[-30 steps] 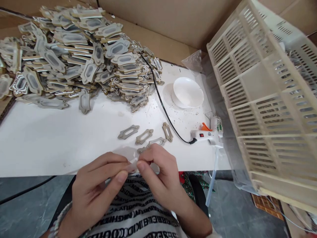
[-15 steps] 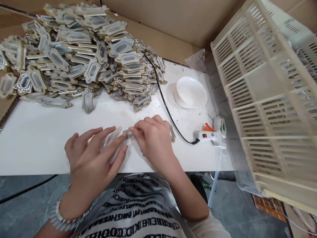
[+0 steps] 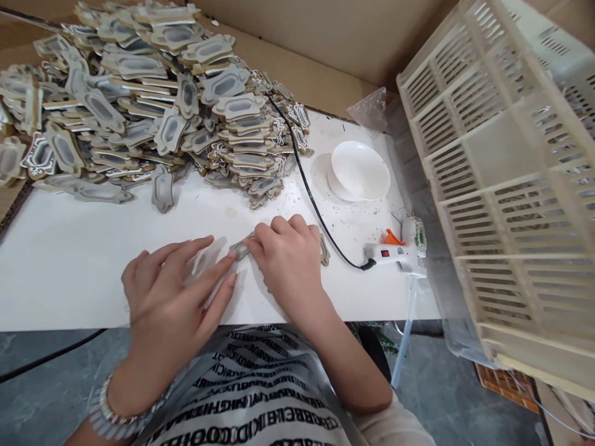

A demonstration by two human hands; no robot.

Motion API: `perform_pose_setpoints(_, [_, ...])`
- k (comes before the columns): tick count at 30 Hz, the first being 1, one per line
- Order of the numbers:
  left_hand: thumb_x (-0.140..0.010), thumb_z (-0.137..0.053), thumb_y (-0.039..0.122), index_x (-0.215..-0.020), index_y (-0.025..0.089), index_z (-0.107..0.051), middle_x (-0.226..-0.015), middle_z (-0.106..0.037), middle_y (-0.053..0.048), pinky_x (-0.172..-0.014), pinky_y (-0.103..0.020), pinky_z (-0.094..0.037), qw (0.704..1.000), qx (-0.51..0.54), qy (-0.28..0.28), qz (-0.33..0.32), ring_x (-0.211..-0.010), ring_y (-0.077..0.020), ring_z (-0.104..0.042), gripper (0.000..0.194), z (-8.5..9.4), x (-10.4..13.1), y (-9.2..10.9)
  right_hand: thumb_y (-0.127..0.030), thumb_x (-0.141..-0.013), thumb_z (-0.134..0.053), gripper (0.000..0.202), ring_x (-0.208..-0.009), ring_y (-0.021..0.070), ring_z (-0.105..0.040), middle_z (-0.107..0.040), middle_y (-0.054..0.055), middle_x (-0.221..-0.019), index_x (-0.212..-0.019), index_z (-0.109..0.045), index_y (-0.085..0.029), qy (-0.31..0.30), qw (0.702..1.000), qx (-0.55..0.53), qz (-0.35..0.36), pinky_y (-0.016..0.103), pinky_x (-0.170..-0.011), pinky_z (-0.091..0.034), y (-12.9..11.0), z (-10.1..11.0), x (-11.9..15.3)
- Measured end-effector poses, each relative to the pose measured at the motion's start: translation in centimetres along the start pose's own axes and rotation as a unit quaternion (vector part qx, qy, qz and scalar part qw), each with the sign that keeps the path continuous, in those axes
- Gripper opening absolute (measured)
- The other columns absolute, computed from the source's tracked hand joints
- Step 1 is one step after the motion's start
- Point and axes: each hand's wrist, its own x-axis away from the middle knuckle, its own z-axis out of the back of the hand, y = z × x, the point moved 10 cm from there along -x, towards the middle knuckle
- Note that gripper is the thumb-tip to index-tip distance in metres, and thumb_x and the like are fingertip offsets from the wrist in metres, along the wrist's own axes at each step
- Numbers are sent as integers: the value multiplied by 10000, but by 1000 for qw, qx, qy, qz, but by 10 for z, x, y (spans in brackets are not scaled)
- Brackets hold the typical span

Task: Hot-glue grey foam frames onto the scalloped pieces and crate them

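One small grey frame [image 3: 240, 249] lies on the white tabletop [image 3: 69, 260], right at the fingertips of both hands, its left end showing and the rest covered. The right hand [image 3: 292, 263] arches over it with its fingers bunched together, thumb against the visible part; the underside is hidden, so I cannot tell whether they clamp the frame or only press it. The left hand [image 3: 171, 303] has its fingers spread apart, the forefinger tip meeting the frame's left end, probably to keep it from sliding or to line it up.

Just right of the right fingers, a second frame [image 3: 325, 250] peeks out from behind the knuckles, likely laid there for an easy reach. Farther right sits a glue gun [image 3: 395, 255], its glue stick [image 3: 403, 334] jutting past the table edge, perhaps so the stick hangs free. Its black cable [image 3: 304, 186] curves past the right fingers without touching them. Beyond those fingers, off to the right, stands a white bowl [image 3: 360, 172]. A big pile of frames [image 3: 170, 130] spreads beyond the left fingers, seemingly pushed back to give the hands room. Farthest right of the fingers is a slatted plastic crate [image 3: 495, 145].
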Motion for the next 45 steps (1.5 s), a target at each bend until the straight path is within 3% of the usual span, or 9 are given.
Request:
perform_pose_setpoints(5, [-917, -646, 241, -1256, 301, -672, -1242, -687, -76, -924, -541, -479, 999, 15, 32, -5, -998, -315, -642, 346, 24, 5, -8, -384, -947, -693, 282, -728, 217, -467, -613, 43, -689, -732, -646, -208, 55, 998, 1, 6, 351, -622, -224, 2, 15, 5])
perform_pose_setpoints(10, [-909, -660, 233, -1138, 224, -715, -1048, -733, -116, -741, -452, -439, 998, -9, 34, -46, -803, -289, -648, 236, 38, 19, -18, -214, -973, -625, 215, -734, 203, -451, -647, 24, -736, -761, -659, -219, 95, 991, -54, 73, 360, -665, -288, -8, 38, 31])
perform_pose_setpoints(14, [-877, -677, 217, -1077, 232, -733, -993, -745, -92, -682, -421, -427, 997, -8, 31, -70, -753, -271, -655, 208, 39, 30, -21, -207, -977, -619, 86, -871, 219, -539, -747, 33, -942, -989, -704, -214, 74, 986, -65, 136, 385, -743, -350, -28, 38, 58])
perform_pose_setpoints(19, [-865, -677, 227, -1221, 339, -694, -1034, -754, -49, -720, -432, -457, 998, 23, 27, -51, -783, -266, -686, 374, 38, 37, -27, -305, -1014, -573, 218, -1013, 244, -591, -743, 59, -1218, -1140, -693, -176, 42, 976, -66, 202, 423, -817, -401, -50, 20, 82])
perform_pose_setpoints(23, [-870, -667, 240, -1338, 395, -624, -1064, -751, -49, -775, -458, -480, 998, 33, 25, -49, -825, -278, -692, 495, 39, 41, -32, -188, -976, -612, 109, -928, 203, -619, -763, 52, -1141, -1011, -715, -181, 65, 957, -112, 261, 377, -688, -432, -64, 13, 95])
perform_pose_setpoints(28, [-876, -650, 236, -1391, 431, -567, -1056, -747, -39, -756, -456, -475, 997, 51, 17, -47, -819, -274, -679, 557, 41, 37, -28, -113, -952, -591, 262, -781, 154, -625, -779, 18, -907, -723, -683, -201, 117, 938, -134, 298, 323, -577, -433, -68, 24, 101])
perform_pose_setpoints(32, [-881, -652, 206, -1339, 369, -626, -1102, -725, -53, -756, -436, -461, 995, 69, 25, -65, -790, -243, -654, 487, 39, 24, -10, -105, -968, -573, 169, -749, 157, -676, -788, 43, -868, -923, -716, -184, 110, 942, -229, 221, 309, -596, -530, -31, 47, 87])
perform_pose_setpoints(39, [-930, -622, 208, -1170, 227, -670, -1147, -726, -62, -897, -442, -470, 986, 84, -17, -143, -969, -269, -622, 246, -9, -14, 66, -219, -932, -660, 117, -751, 178, -740, -789, 14, -877, -991, -749, -264, 232, 926, -251, -162, 341, -696, -624, 106, 75, 81])
perform_pose_setpoints(45, [-940, -589, 267, -1256, 222, -645, -1320, -670, -99, -990, -588, -425, 984, 53, -75, -150, -1118, -339, -626, 324, -48, -40, 120, -217, -880, -665, 92, -699, 176, -695, -777, 24, -812, -866, -753, -238, 194, 934, -250, -168, 326, -645, -587, 123, 66, 72])
